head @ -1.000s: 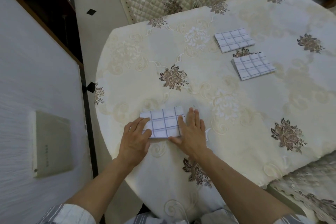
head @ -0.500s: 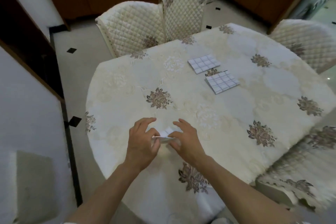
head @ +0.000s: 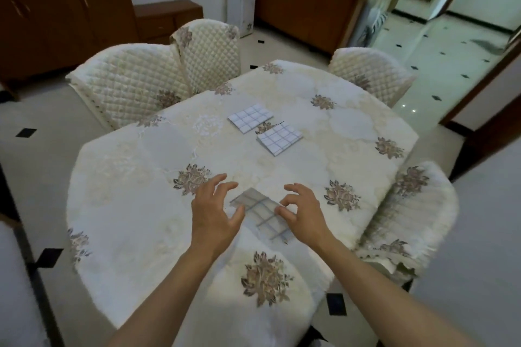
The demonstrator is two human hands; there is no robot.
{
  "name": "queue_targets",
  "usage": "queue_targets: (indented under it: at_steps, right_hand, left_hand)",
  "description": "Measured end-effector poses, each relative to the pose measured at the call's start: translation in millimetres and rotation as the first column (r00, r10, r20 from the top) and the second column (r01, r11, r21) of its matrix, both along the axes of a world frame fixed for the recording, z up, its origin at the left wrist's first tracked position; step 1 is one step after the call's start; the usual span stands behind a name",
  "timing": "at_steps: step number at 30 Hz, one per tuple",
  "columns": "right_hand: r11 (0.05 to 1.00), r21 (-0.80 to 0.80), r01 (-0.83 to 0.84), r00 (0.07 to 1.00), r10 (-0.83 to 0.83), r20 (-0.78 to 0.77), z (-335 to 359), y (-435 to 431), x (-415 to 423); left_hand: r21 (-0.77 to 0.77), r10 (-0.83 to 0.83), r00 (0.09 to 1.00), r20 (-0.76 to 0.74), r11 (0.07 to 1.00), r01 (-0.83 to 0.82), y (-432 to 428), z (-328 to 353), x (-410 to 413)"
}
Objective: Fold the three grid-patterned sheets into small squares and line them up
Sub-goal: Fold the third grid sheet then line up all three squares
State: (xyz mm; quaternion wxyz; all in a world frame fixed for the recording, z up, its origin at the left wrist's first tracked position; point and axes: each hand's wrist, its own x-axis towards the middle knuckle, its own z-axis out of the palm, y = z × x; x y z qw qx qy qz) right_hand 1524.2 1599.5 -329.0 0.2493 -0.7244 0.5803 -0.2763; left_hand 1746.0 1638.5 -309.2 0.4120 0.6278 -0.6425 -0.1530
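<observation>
Two folded grid-patterned squares lie side by side at the far middle of the table, one (head: 250,117) behind the other (head: 279,139). A third folded grid sheet (head: 260,213) is blurred between my hands near the front of the table. My left hand (head: 214,211) hovers at its left edge with fingers spread and the thumb close to the sheet. My right hand (head: 303,214) is at its right edge, fingers curled, with thumb and fingertips pinching that edge.
The round table (head: 141,205) wears a cream floral cloth. Quilted chairs stand around it: two at the back left (head: 127,82), one at the back right (head: 372,73), one at the right (head: 417,211). Wooden cabinets line the far wall.
The third sheet went from flat under my palms to lifted between both hands. Now my hands have spread apart and my left hand has let go. My head has tilted up.
</observation>
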Motion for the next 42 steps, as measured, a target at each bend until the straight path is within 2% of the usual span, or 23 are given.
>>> queue_targets:
  at_steps: [8, 16, 19, 25, 32, 37, 42]
  right_hand:
    - [0.968, 0.174, 0.178, 0.955, -0.213, 0.207, -6.8, -62.2, -58.6]
    - [0.896, 0.386, 0.221, 0.853, -0.370, 0.369, -42.7, -147.9, -104.4]
    - [0.879, 0.416, 0.235, 0.810, -0.413, 0.416, -55.8, -171.6, -113.1]
    - [0.817, 0.475, 0.326, 0.755, -0.527, 0.389, -81.1, -206.2, -124.5]
    - [0.703, 0.472, 0.531, 0.623, -0.702, 0.345, -88.3, -239.8, -145.9]
    - [0.707, 0.430, 0.562, 0.732, -0.666, 0.140, -89.2, -249.4, -153.5]
    - [0.772, 0.329, 0.543, 0.826, -0.561, -0.047, -91.5, -246.7, -163.6]
  left_hand:
    - [0.145, 0.104, 0.995, 0.002, 0.984, -0.103, -33.4, -9.9, -38.4]
    - [0.229, 0.201, 0.979, 0.038, 0.952, -0.205, -89.8, -9.7, -93.0]
    - [0.241, 0.215, 0.972, 0.089, 0.943, -0.231, -94.6, -13.5, -107.5]
    - [0.306, 0.237, 0.963, 0.124, 0.914, -0.265, -106.5, -19.5, -113.2]
    - [0.314, 0.247, 0.959, 0.142, 0.907, -0.280, -132.5, -19.0, -118.0]
    - [0.337, 0.197, 0.964, 0.181, 0.908, -0.249, -152.7, -22.3, -124.7]
    - [0.330, 0.153, 0.965, 0.212, 0.919, -0.218, -169.4, -21.6, -128.8]
